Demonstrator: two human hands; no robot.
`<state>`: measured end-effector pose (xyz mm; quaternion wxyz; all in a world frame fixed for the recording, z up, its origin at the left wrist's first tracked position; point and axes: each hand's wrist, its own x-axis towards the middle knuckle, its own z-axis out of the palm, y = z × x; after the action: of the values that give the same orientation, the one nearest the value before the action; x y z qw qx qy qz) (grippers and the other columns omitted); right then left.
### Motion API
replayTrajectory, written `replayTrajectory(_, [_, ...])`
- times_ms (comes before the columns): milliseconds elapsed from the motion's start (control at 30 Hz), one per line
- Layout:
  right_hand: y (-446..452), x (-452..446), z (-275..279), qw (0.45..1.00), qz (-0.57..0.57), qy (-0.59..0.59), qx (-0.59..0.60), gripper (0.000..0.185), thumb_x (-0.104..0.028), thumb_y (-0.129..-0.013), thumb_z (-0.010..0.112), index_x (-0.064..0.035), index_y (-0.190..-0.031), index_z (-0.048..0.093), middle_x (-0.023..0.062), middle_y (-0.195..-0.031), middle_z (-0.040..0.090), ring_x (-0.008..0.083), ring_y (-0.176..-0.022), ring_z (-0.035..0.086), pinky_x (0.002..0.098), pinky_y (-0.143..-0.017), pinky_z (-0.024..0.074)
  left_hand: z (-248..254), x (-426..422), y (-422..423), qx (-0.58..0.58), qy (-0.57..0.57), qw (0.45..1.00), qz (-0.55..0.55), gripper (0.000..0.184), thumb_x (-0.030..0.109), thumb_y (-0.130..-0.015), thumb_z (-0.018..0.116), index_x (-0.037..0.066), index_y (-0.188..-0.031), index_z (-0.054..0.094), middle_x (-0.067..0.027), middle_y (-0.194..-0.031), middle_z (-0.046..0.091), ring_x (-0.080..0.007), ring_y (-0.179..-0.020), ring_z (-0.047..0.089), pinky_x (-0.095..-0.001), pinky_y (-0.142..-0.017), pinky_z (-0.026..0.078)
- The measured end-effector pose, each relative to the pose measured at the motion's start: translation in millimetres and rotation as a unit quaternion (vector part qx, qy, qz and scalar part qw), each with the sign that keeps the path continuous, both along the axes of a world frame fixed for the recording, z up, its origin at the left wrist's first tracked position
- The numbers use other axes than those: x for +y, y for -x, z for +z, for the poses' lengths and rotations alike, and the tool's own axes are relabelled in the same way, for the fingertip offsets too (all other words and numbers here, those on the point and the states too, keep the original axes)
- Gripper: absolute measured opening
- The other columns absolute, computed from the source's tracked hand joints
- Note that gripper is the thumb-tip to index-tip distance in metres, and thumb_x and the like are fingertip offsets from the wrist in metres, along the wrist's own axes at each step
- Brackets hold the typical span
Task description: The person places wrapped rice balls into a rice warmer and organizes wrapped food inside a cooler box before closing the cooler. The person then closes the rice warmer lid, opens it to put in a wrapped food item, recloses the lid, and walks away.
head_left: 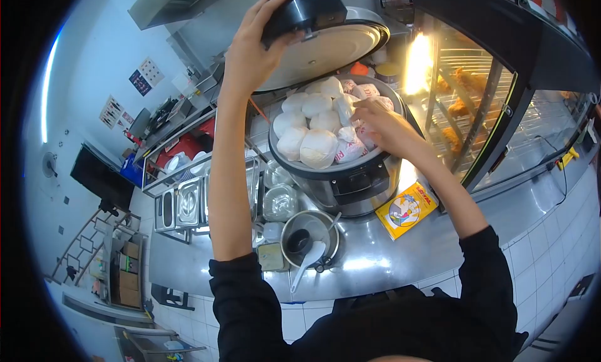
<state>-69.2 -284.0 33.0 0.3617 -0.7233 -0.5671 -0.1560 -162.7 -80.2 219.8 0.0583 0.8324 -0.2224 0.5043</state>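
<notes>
My left hand (256, 46) grips the black front part of the raised lid (313, 58) of a large round cooker (350, 190). Inside the cooker, wrapped round bundles are piled up to the rim: plain white ones (318, 149) at the left and ones with red print (350, 146) at the right. Among the bundles on the right side is my right hand (379, 127), its fingers bent down onto a wrapped one. The fingertips are partly hidden, and whether they close on a bundle is not clear.
Right of the cooker stands a lit glass cabinet (463, 99) with fried food on racks. A yellow packet (407, 210) lies on the steel counter (369, 262). Nearer me is a metal pot (335, 243) with a white scoop (308, 265). Metal trays (188, 201) stand at the left.
</notes>
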Motion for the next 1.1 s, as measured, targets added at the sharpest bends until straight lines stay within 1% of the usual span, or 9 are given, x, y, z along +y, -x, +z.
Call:
replayTrajectory(133, [-18,37,-12,0.989,0.004,0.096,-0.110,0.033,0.000,-0.071,0.063,-0.0086,-0.104,0.063,0.0114,-0.144,0.040,0.0367,-0.122,0.047,0.0431,-0.103,0.0408,3,22,-10,0.031,0.030,0.998,0.037,0.064,0.030,-0.076,0.075,0.038,-0.134,0.049,-0.0062,-0.139,0.050,-0.0326,-0.113,0.058,-0.0413,-0.088,0.050])
replayTrajectory(167, [-17,39,-10,0.991,0.001,0.128,-0.033,0.038,0.002,-0.071,0.061,-0.0093,-0.107,0.063,0.0137,-0.143,0.042,0.0391,-0.125,0.045,0.0424,-0.105,0.0393,3,24,-10,0.024,0.026,0.999,0.032,0.064,0.032,-0.077,0.074,0.039,-0.134,0.048,-0.0073,-0.137,0.051,-0.0327,-0.114,0.058,-0.0403,-0.089,0.049])
replayTrajectory(300, [-29,34,-27,0.997,0.076,-0.020,0.018,0.040,0.006,-0.072,0.063,-0.0062,-0.110,0.061,0.0163,-0.139,0.047,0.0383,-0.120,0.052,0.0408,-0.099,0.0461,5,26,-7,0.035,0.053,0.997,0.040,0.061,0.037,-0.077,0.073,0.043,-0.133,0.048,-0.0084,-0.136,0.051,-0.0324,-0.113,0.058,-0.0405,-0.087,0.051])
replayTrajectory(400, [0,15,-29,0.896,0.081,-0.227,0.374,0.025,0.002,-0.086,0.058,-0.0025,-0.110,0.059,0.0161,-0.135,0.050,0.0327,-0.119,0.054,0.0396,-0.096,0.0496,1,24,3,0.050,0.074,0.995,0.049,0.062,0.027,-0.078,0.073,0.037,-0.134,0.049,-0.0103,-0.132,0.054,-0.0300,-0.118,0.055,-0.0352,-0.092,0.047])
replayTrajectory(467, [41,-19,-21,0.823,0.049,-0.327,0.462,0.017,-0.004,-0.096,0.050,0.0001,-0.111,0.055,0.0168,-0.131,0.051,0.0313,-0.113,0.057,0.0385,-0.094,0.0524,-7,21,10,0.070,0.094,0.992,0.039,0.062,0.028,-0.078,0.073,0.041,-0.133,0.048,-0.0103,-0.137,0.050,-0.0337,-0.120,0.053,-0.0505,-0.098,0.042])
replayTrajectory(667, [182,-141,14,0.839,-0.105,-0.468,0.258,0.026,-0.020,-0.100,0.048,-0.0110,-0.123,0.046,0.0206,-0.131,0.050,0.0232,-0.093,0.059,0.0310,-0.080,0.0503,-80,-5,20,0.002,0.107,0.994,0.002,0.065,0.008,-0.076,0.062,0.045,-0.128,0.051,-0.0100,-0.144,0.039,-0.0365,-0.115,0.051,-0.0792,-0.098,0.013])
replayTrajectory(967, [187,-41,148,0.903,-0.085,-0.371,0.199,0.031,-0.022,-0.100,0.047,-0.0108,-0.129,0.047,0.0198,-0.139,0.043,0.0231,-0.097,0.061,0.0331,-0.088,0.0502,-157,-16,61,0.128,0.048,0.989,-0.057,0.075,0.008,-0.074,0.067,0.047,-0.135,0.045,-0.0101,-0.157,0.014,-0.0456,-0.140,0.018,-0.0800,-0.097,-0.004])
replayTrajectory(1067, [171,21,159,0.904,-0.029,-0.362,0.226,0.027,-0.022,-0.100,0.046,-0.0119,-0.125,0.048,0.0219,-0.139,0.043,0.0268,-0.094,0.064,0.0318,-0.080,0.0553,-149,15,72,0.339,0.103,0.881,-0.313,0.091,0.032,-0.080,0.072,0.023,-0.152,0.016,-0.0242,-0.156,0.001,-0.0489,-0.140,0.013,-0.0752,-0.102,0.001])
replayTrajectory(1100, [165,42,159,0.907,0.000,-0.355,0.226,0.025,-0.022,-0.100,0.046,-0.0114,-0.123,0.049,0.0222,-0.137,0.045,0.0268,-0.094,0.065,0.0315,-0.078,0.0559,-133,34,71,0.390,0.173,0.795,-0.431,0.095,0.046,-0.088,0.062,0.012,-0.152,0.001,-0.0278,-0.155,-0.004,-0.0407,-0.144,0.010,-0.0641,-0.109,0.003])
